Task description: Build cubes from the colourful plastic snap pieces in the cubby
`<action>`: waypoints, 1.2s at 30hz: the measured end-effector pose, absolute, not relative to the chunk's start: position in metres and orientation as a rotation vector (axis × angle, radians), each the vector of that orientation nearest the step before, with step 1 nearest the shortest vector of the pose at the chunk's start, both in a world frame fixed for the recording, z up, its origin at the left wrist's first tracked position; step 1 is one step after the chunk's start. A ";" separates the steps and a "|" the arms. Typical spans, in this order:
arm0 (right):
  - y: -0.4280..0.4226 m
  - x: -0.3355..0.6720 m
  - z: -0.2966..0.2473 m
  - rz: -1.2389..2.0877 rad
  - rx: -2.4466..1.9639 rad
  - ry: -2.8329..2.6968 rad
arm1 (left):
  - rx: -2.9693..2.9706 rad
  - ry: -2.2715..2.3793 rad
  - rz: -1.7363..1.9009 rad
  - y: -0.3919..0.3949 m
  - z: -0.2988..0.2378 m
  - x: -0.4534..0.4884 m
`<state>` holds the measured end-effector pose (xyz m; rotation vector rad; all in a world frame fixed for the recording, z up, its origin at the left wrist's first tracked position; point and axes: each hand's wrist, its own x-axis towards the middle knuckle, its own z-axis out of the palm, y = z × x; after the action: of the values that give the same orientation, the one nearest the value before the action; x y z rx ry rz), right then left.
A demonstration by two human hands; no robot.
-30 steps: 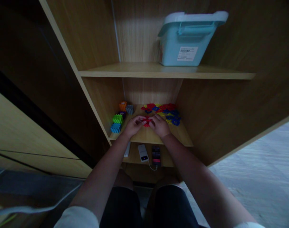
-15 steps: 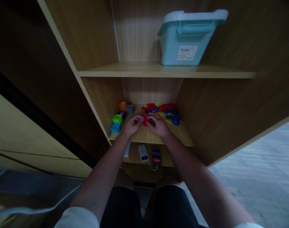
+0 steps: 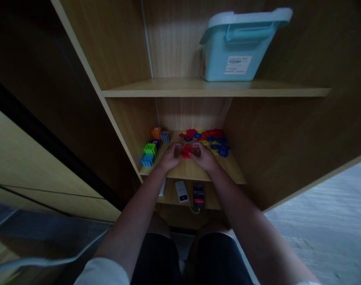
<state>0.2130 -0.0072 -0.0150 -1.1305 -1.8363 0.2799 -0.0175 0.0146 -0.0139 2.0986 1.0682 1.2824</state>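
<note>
My left hand point(image 3: 170, 157) and my right hand point(image 3: 204, 156) meet over the middle shelf point(image 3: 192, 171) of a wooden cabinet. Both are closed on a small red plastic piece point(image 3: 187, 151) held between their fingertips. Behind the hands lies a loose pile of red, blue and yellow pieces point(image 3: 208, 139). To the left stand built blocks: a green block point(image 3: 150, 149), a blue block point(image 3: 147, 160), an orange block point(image 3: 156, 132) and a grey block point(image 3: 165, 137).
A light blue lidded bin point(image 3: 240, 47) sits on the upper shelf point(image 3: 198, 92). On the lower shelf lie a white power bank point(image 3: 182, 191) cabled to a dark phone point(image 3: 198, 194). My knees are below. Cabinet walls close in left and right.
The view shifted slightly right; my hands stayed together on the red piece, working it with small finger movements.
</note>
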 end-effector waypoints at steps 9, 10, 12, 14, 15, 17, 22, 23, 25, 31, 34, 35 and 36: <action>-0.009 0.211 -0.015 0.321 -1.119 -1.862 | 2.203 1.063 1.122 0.017 -0.014 -0.017; -0.009 0.211 -0.015 0.321 -1.119 -1.866 | 2.214 1.062 1.124 0.018 -0.015 -0.017; -0.009 0.211 -0.015 0.313 -1.123 -1.876 | 2.228 1.056 1.137 0.019 -0.017 -0.017; -0.009 0.211 -0.015 0.313 -1.122 -1.884 | 2.229 1.044 1.150 0.020 -0.019 -0.017; -0.009 0.211 -0.014 0.316 -1.115 -1.888 | 2.226 1.040 1.152 0.021 -0.020 -0.017; -0.009 0.210 -0.014 0.326 -1.100 -1.892 | 2.216 1.045 1.149 0.021 -0.020 -0.017; -0.009 0.210 -0.014 0.332 -1.116 -1.916 | 2.192 1.039 1.157 0.019 -0.017 -0.017; -0.009 0.211 -0.015 0.331 -1.115 -1.921 | 2.184 1.034 1.160 0.018 -0.017 -0.017; -0.008 0.211 -0.016 0.328 -1.111 -1.929 | 2.167 1.033 1.163 0.019 -0.018 -0.016; -0.006 0.210 -0.016 0.322 -1.122 -1.939 | 2.175 1.061 1.152 0.019 -0.017 -0.015; -0.006 0.210 -0.016 0.327 -1.124 -1.942 | 2.183 1.077 1.141 0.017 -0.013 -0.015; -0.007 0.210 -0.016 0.330 -1.125 -1.942 | 2.181 1.079 1.138 0.016 -0.013 -0.015; -0.007 0.210 -0.016 0.334 -1.127 -1.941 | 2.176 1.083 1.138 0.015 -0.012 -0.015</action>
<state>0.2104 -0.0067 -0.0165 -1.1266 -1.9410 0.3342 -0.0147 0.0154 -0.0121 2.1762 1.0832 1.1375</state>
